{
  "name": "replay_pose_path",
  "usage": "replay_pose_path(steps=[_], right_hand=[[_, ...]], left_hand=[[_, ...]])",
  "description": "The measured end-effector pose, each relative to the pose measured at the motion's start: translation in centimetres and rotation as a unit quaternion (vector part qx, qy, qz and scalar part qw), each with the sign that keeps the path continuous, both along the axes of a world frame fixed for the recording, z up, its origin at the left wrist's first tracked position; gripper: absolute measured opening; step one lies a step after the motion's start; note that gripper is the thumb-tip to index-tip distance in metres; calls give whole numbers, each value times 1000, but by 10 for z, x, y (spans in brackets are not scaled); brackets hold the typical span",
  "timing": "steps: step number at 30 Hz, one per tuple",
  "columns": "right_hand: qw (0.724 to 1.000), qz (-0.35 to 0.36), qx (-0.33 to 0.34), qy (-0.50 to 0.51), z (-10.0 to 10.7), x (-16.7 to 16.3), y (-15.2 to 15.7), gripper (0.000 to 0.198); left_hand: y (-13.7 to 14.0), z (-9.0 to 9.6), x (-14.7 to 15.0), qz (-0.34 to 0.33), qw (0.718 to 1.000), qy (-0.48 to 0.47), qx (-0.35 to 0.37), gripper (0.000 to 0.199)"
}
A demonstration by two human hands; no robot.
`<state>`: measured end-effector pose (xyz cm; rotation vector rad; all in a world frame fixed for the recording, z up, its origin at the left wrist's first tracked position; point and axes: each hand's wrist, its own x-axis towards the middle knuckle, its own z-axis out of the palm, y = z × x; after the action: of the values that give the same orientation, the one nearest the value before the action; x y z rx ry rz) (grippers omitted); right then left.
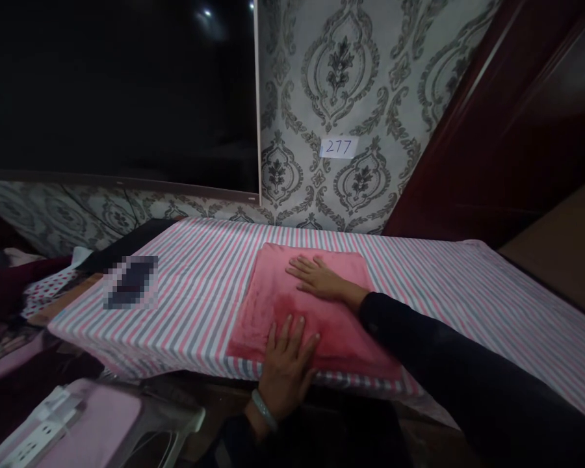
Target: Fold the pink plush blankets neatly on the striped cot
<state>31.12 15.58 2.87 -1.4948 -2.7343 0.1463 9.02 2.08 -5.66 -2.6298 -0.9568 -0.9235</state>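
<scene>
A pink, plush-looking folded blanket lies flat on a striped cloth that covers the table. My right hand rests palm down on the blanket's far half, its fingers stretched out to the left. At the near edge, my left hand lies with spread fingers on the blanket, a pale bangle round its wrist. Between the two hands shows a darker patch in the pile. Neither hand grips anything.
A large dark television hangs behind, beside a paper label on the patterned wall. A blurred-out dark object lies on the table's left. At lower left, a power strip sits on a pink stool. Dark red panelling rises at right.
</scene>
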Motion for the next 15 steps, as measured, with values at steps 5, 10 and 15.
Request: replay_pose_path(steps=[5, 10, 15], right_hand=[[998, -58, 11, 7, -9, 24, 35, 61], [995, -91, -10, 46, -21, 34, 44, 63], [994, -102, -17, 41, -12, 28, 42, 63]], left_hand=[[2, -4, 1, -6, 999, -43, 18, 62], [3, -6, 6, -9, 998, -68, 15, 56], [5, -5, 5, -10, 997, -71, 20, 56]])
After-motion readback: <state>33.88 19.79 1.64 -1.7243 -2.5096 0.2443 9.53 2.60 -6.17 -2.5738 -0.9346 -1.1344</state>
